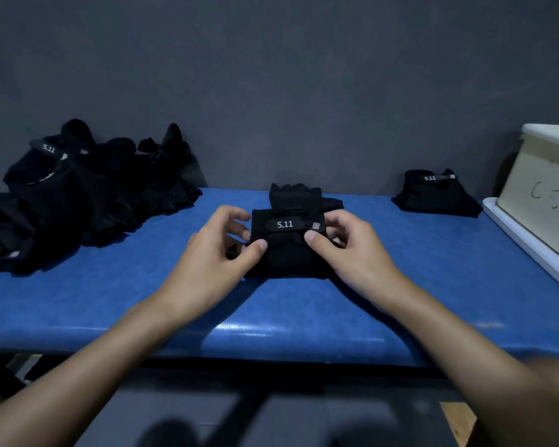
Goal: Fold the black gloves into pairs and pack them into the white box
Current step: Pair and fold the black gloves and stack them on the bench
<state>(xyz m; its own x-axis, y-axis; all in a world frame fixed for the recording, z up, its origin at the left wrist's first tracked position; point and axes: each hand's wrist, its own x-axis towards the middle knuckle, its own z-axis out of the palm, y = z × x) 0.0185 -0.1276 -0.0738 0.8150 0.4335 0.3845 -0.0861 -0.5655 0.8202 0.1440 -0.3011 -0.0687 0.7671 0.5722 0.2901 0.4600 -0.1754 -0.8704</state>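
Two hands are gripping the folded glove pair [288, 259] at the middle of the blue bench [433, 269]: the left hand [207, 253] and right hand [352, 250] are each pinching one side between thumb and curled fingers. Loose gloves [78, 195] are lying far left, and a finished pair [436, 195] is sitting beside the white box [542, 188] at right.

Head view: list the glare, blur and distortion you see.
Head view: dim overall; a glare streak on the blue table near its front edge; lower foreground blurred; wide-angle bend tilts the white box; the 5.11 label on the folded gloves reads sharp.
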